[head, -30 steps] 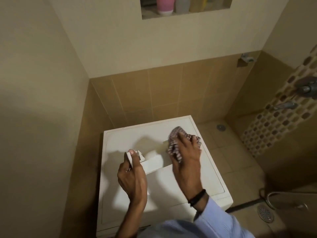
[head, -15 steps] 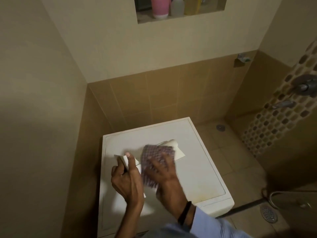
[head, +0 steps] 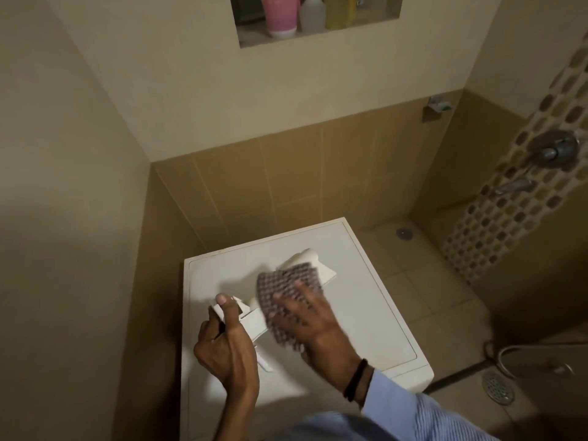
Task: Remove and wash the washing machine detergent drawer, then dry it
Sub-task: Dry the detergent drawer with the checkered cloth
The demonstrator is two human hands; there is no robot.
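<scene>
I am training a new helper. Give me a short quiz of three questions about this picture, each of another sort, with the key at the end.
1. True or false: the detergent drawer sits inside the washing machine.
2. Which hand presses the checked cloth on the drawer? A) left hand B) right hand C) neither
3. Fill in: the cup in the wall niche is ____.
Key: 1 false, the drawer is out, over the machine's top, and the left hand grips its near end; 2 B; 3 pink.
</scene>
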